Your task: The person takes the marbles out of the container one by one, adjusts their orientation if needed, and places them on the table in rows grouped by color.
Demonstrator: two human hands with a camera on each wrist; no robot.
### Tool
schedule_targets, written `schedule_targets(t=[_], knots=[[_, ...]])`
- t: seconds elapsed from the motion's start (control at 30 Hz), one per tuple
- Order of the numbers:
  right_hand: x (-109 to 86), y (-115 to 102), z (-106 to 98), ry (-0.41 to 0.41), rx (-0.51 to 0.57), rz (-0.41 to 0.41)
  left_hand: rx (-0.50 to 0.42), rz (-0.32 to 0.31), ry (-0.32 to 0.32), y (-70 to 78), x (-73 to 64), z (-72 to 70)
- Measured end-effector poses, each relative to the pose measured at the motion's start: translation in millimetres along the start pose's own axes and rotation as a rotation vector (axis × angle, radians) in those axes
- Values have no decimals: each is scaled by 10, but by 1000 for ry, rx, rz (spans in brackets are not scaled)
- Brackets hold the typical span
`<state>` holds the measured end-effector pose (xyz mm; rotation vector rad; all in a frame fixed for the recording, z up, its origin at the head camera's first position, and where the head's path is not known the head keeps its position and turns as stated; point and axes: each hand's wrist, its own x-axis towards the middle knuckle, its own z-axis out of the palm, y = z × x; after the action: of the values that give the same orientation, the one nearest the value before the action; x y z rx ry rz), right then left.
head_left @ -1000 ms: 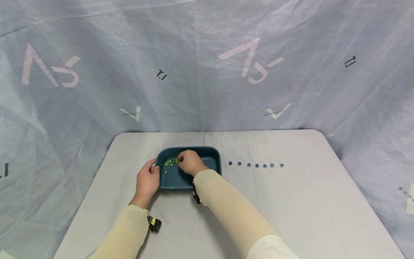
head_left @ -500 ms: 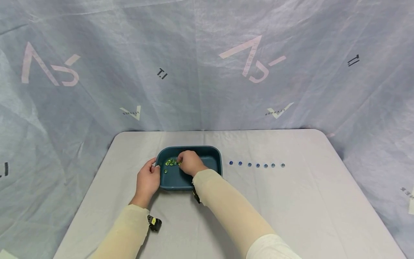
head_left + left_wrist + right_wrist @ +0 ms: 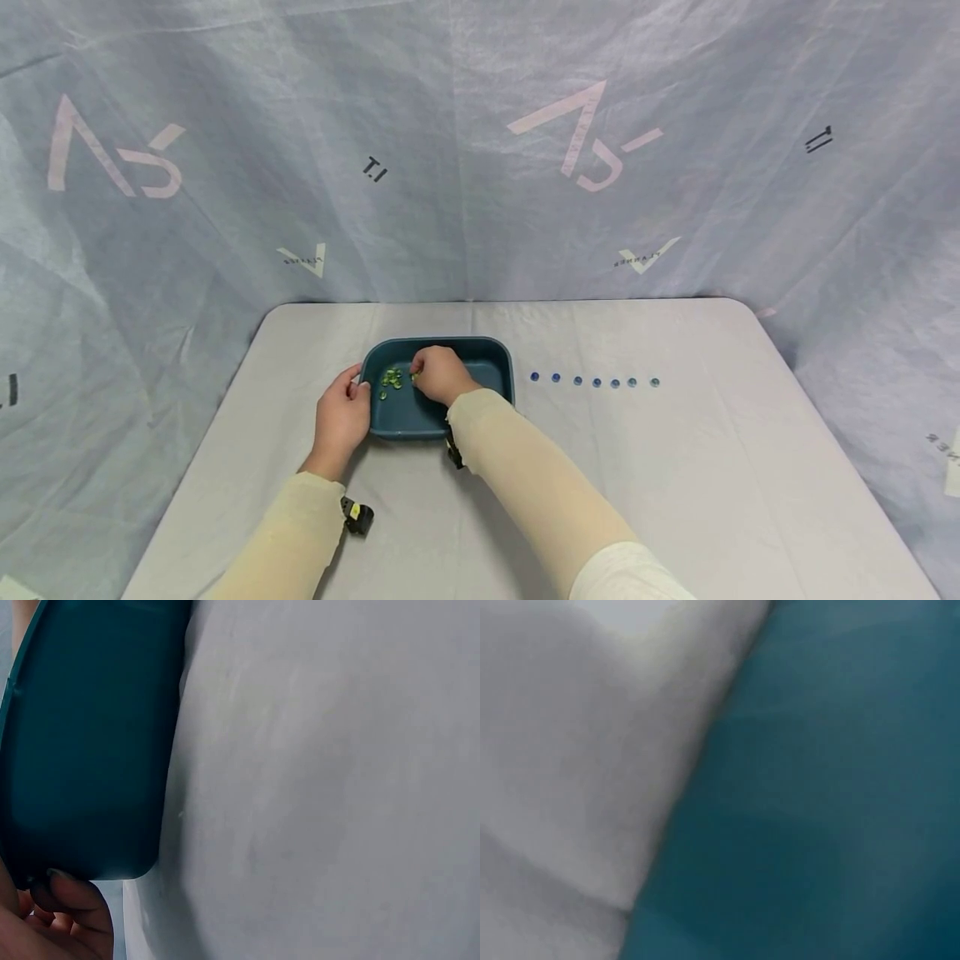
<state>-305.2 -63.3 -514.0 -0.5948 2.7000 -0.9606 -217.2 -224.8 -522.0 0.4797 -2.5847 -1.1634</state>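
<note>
A dark teal plastic tray stands on the white-covered table, its outer wall filling much of the left wrist view. My left hand grips its left end, thumb at the rim. Inside, toward the left, several small green glass marbles lie bunched together. My right hand reaches into the tray, fingertips pinched down by its floor with a bit of green marble showing at them. In the right wrist view the tray's wall shows close up, while the hand is out of sight.
Right of the tray, several blue glass marbles lie spaced in a row on the table. A grey printed cloth hangs behind and along the sides. The right forearm crosses over the tray's front edge.
The green marbles inside the tray have shifted left into a tighter bunch, away from the right fingertips. Both hands stay nearly where they were, and the row of blue marbles is unchanged.
</note>
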Motion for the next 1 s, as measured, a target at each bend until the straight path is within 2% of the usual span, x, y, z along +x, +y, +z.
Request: schedule_targets(t=[0.23, 0.53, 0.73, 1.0], knots=[[-31, -22, -70, 15, 25, -18, -8, 0, -10, 4, -2, -7], [-230, -53, -162, -1, 178, -14, -10, -8, -8, -3, 9, -2], [-359, -18, -298, -1, 194, -26, -12, -12, -14, 4, 2, 4], [-495, 126, -486, 45, 205, 3, -5, -14, -5, -5, 9, 5]])
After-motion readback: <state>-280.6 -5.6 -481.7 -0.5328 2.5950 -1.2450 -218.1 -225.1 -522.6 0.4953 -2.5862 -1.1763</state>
